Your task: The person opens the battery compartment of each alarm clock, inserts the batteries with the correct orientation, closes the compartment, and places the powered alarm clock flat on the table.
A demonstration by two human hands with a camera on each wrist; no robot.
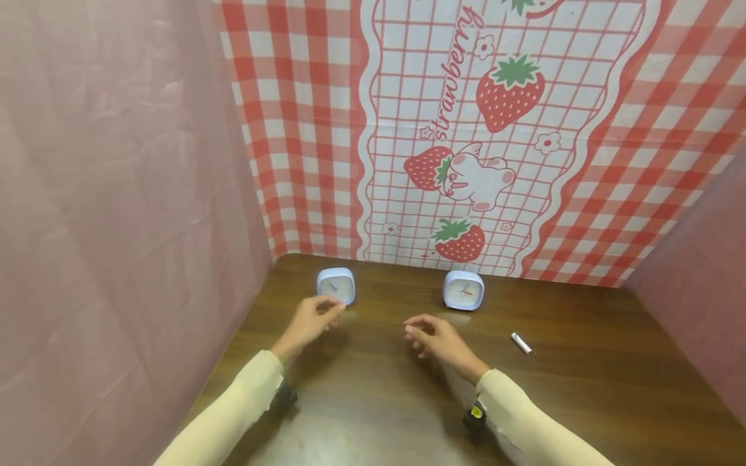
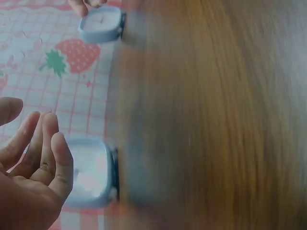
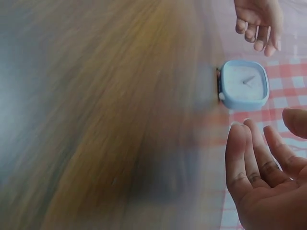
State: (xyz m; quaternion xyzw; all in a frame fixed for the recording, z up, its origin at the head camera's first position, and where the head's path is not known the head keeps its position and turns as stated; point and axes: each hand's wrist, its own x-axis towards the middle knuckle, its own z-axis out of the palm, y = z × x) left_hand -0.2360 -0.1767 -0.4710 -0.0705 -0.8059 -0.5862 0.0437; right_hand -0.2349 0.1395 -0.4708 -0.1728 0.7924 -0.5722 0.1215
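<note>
Two pale blue, rounded-square alarm clocks with white dials stand at the back of the wooden table. My left hand (image 1: 311,320) hovers just in front of the left clock (image 1: 335,285), its fingers loosely bent and holding nothing. That clock (image 2: 91,172) shows partly behind the fingers in the left wrist view. My right hand (image 1: 437,338) hangs over the table, in front and to the left of the right clock (image 1: 463,290). Its fingers (image 3: 237,153) are relaxed and apart from the thumb, with nothing between them.
A small white cylinder (image 1: 521,343) lies on the wooden table (image 1: 373,401), right of the right hand. Behind the clocks hangs a red-and-white checked strawberry cloth (image 1: 315,142). Pink curtains (image 1: 134,226) flank the table on both sides.
</note>
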